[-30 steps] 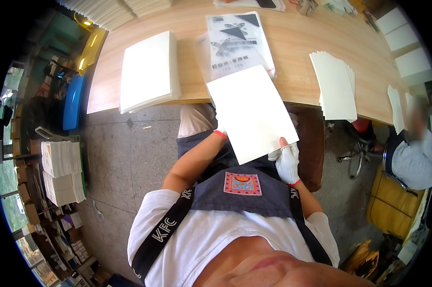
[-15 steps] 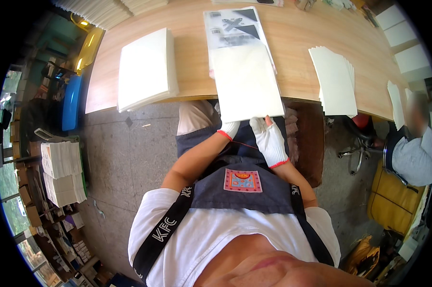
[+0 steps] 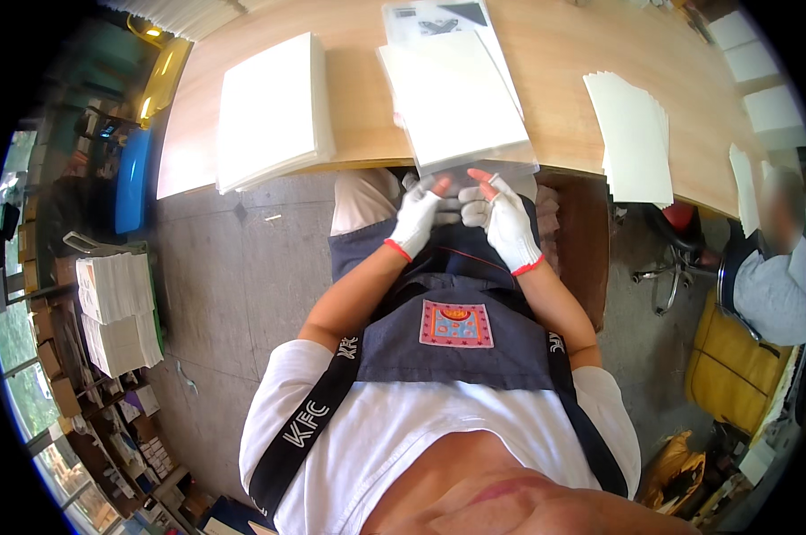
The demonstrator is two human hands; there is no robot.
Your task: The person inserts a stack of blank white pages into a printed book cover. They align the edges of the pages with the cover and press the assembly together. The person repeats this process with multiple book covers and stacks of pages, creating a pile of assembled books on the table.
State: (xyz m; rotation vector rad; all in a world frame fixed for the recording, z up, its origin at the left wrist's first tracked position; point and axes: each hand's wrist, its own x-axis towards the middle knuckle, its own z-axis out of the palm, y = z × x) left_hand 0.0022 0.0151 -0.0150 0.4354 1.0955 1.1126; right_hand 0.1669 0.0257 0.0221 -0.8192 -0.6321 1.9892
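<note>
A white paper stack (image 3: 461, 98) lies slightly turned at the table's near edge. Clear plastic film (image 3: 510, 167) shows along its right side and past its near edge; whether the paper is inside or on top of it, I cannot tell. Beneath lies a printed clear plastic bag (image 3: 438, 20), its far end showing. My left hand (image 3: 418, 216), in a white glove with bare fingertips, is open just below the film's near edge, fingers slightly blurred. My right hand (image 3: 503, 218), gloved alike, is open beside it, its index finger stretched toward the film.
A thick white paper stack (image 3: 269, 111) stands on the table (image 3: 363, 116) at left. Fanned white sheets (image 3: 630, 138) overhang the near edge at right. Bundled paper (image 3: 117, 312) stands on the floor at left. Another person (image 3: 773, 285) sits at far right.
The white paper has moved away from me, farther onto the table, and is turned slightly. Both hands have come off its near edge, and clear film now shows there.
</note>
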